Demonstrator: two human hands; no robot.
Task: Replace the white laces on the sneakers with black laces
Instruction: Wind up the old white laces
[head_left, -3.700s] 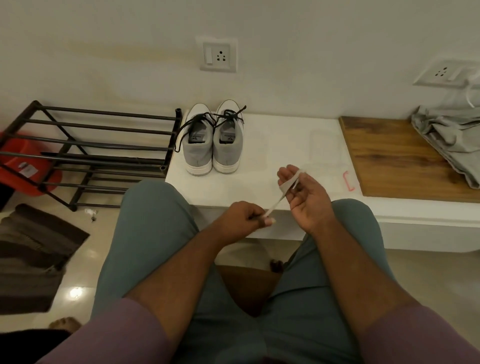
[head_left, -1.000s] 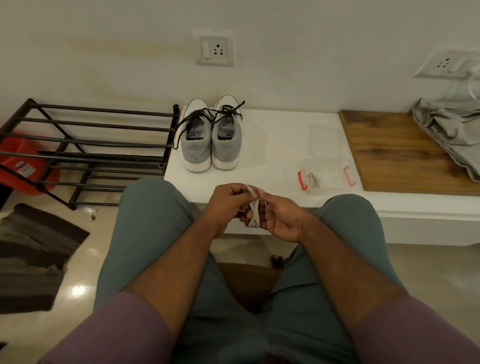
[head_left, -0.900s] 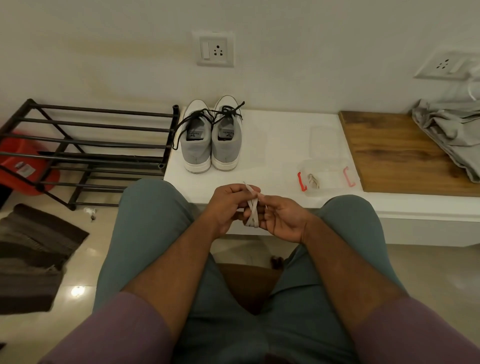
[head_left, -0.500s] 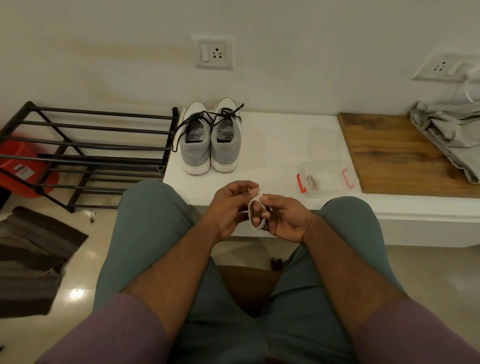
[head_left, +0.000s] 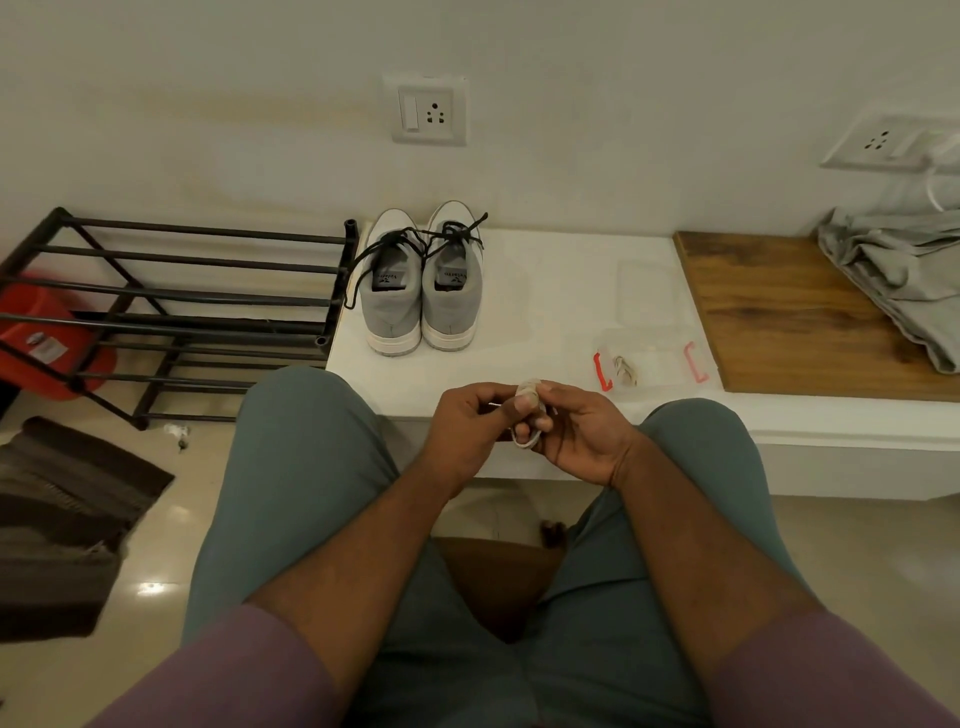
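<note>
A: Sneakers (head_left: 421, 283) on the far left part of the white bench (head_left: 545, 291), heels toward the camera, side by side and touching. Already threaded with black laces (head_left: 415, 240), ends trailing loose over the left edge toward the black shoe rack (head_left: 171, 306). Parked there, likely, to stay out of the way.

B: And nearer, at the middle?

A: Left hand (head_left: 470, 421) with fingers curled, pinching one side of a coiled white lace (head_left: 527, 415), thumb on top. Right hand (head_left: 582, 434) curled round the other side, fingertips against the loops. Held close together just above the near edge of the bench, presumably to keep the coil tight and stop any unravelling.

B: Winding or knotting?

A: Hard to tell; too small and partly hidden by the fingers. Looks like bundling for storage.

B: Further right?

A: Clear plastic box (head_left: 649, 364) with red clips, near the bench's front edge, just right of the hands. Inside, a second small pale bundle (head_left: 623, 370), probably the other white lace. Within easy reach, so likely the destination for the coil in hand. Clear lid (head_left: 647, 293) flat on the bench just beyond the box. Then a wooden board (head_left: 810, 317), and grey cloth (head_left: 904, 270) heaped at the far right.

B: Progress?

A: Nearly finished, by the look: only tidying away of white laces left, perhaps tying the black ones.
</note>
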